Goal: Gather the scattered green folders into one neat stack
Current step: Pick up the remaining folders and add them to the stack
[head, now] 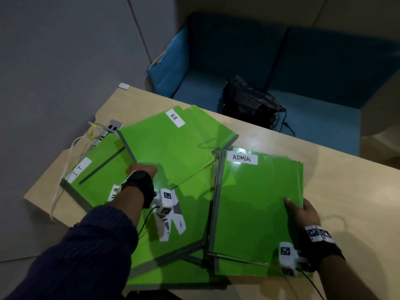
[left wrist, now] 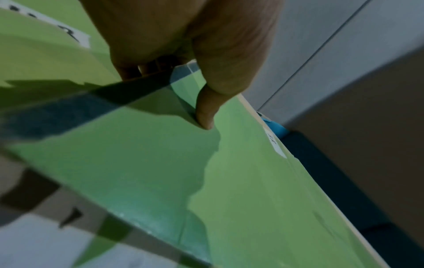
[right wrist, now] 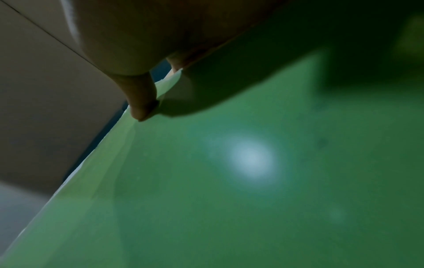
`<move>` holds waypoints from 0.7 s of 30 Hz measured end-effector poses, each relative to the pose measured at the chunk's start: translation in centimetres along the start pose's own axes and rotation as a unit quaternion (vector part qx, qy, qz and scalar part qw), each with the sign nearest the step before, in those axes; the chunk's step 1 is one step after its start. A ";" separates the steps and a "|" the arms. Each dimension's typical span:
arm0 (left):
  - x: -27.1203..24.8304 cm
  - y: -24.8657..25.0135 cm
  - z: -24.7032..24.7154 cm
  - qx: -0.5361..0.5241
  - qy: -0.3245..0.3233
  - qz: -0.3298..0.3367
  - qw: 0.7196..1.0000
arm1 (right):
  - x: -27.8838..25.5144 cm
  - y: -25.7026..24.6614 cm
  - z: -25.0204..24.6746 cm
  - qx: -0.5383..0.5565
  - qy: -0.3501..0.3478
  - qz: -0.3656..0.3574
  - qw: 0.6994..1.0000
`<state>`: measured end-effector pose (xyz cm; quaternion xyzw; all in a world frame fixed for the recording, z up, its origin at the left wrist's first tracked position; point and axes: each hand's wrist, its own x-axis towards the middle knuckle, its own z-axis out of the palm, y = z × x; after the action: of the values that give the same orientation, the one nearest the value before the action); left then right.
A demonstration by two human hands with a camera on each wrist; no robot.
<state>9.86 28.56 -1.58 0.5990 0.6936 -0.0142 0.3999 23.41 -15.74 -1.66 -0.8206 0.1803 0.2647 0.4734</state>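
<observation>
Several green folders lie overlapping on the wooden table. My left hand grips the near spine corner of the folder labelled H.R, thumb on top, fingers underneath; that folder is tilted up over the others. Left of it lies the IT folder. On the right sits a small stack topped by the ADMIN folder. My right hand holds this stack's right edge, thumb on the cover, fingers below. More green folders lie under my left forearm at the front.
White cables and a small adapter sit at the table's far left corner. A black bag rests on the blue sofa beyond the table. A grey wall stands to the left.
</observation>
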 end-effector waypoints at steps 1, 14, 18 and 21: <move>-0.1 0.2 0.0 0.008 0.004 -0.004 1.000 | 0.0 0.1 -0.1 0.000 0.000 -0.001 1.000; 0.6 1.7 -3.2 -0.231 -0.075 0.113 0.963 | 0.0 0.5 -0.1 0.001 -0.015 -0.025 1.000; -1.8 4.1 -5.4 -0.316 -0.135 0.185 0.921 | 0.0 0.9 -0.1 0.021 -0.013 -0.025 0.999; -6.7 3.5 -4.3 -0.269 -0.224 0.211 0.913 | 0.1 1.3 -0.2 0.040 -0.014 -0.025 0.999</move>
<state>10.26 26.18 6.80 0.5820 0.4207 0.1236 0.6848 22.85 -16.54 -2.56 -0.8013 0.1637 0.2571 0.5148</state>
